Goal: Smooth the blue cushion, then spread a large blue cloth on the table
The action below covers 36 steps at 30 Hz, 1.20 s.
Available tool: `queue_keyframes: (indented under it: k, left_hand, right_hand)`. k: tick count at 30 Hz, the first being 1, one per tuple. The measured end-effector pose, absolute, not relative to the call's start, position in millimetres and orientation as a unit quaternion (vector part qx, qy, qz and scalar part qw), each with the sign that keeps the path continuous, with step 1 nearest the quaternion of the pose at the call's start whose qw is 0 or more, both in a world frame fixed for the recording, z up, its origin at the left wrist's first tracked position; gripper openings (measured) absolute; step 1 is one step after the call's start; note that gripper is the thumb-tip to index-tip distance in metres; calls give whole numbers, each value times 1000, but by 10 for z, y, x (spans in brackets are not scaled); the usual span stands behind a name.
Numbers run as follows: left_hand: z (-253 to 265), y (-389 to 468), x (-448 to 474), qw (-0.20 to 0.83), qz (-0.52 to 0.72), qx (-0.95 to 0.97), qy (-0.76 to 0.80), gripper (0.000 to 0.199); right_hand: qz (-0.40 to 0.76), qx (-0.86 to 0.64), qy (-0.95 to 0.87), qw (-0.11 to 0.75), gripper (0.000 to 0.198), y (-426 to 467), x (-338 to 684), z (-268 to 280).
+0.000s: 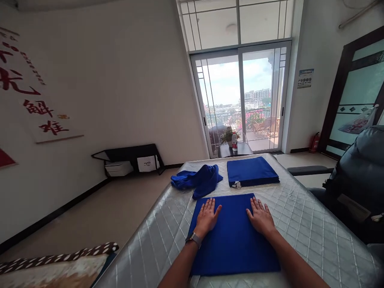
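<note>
A folded blue cloth lies flat on the silver quilted mattress right before me. My left hand rests palm down near its far left corner, fingers stretched out; a watch is on that wrist. On the far right part of the same cloth, my right hand lies flat with its fingers extended. Beyond it sits a neat stack of folded blue cloths, a white tag showing at its near edge. To the left of that stack is a crumpled blue cloth.
A small dark table with a plant and a bottle stands past the mattress, before the sliding glass doors. A dark padded chair is at the right. A black rack holding white boxes stands along the left wall.
</note>
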<state>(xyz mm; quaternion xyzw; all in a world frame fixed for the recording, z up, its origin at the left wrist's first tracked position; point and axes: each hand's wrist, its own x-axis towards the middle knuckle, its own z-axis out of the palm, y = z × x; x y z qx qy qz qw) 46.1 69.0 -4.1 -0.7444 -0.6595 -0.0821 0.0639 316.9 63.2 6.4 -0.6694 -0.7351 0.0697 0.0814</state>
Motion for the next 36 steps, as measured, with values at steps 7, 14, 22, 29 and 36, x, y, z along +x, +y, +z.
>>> queue_keyframes:
  k: [7,14,22,29,36]
  left_hand:
    - [-119,535,-71,73,-69,-706,-701,81]
    - [-62,523,-33,54,-103,-703,-702,84]
    - [-90,487,-64,71,-104,-709,-694,80]
    - [-111,496,-72,86,-110,-711,-689,78]
    - [-147,524,-86,78,-136,-711,-685,79]
  right_hand:
    - [60,-668,-737,81,71,647,3171,14]
    - [57,-672,-734,74,71,657,3166,5]
    - [54,-677,-732,55,69,617,3124,74]
    - [67,-674,-734,49,70,470,3128,178]
    - [66,-675,-733,55,71,287,3113,67]
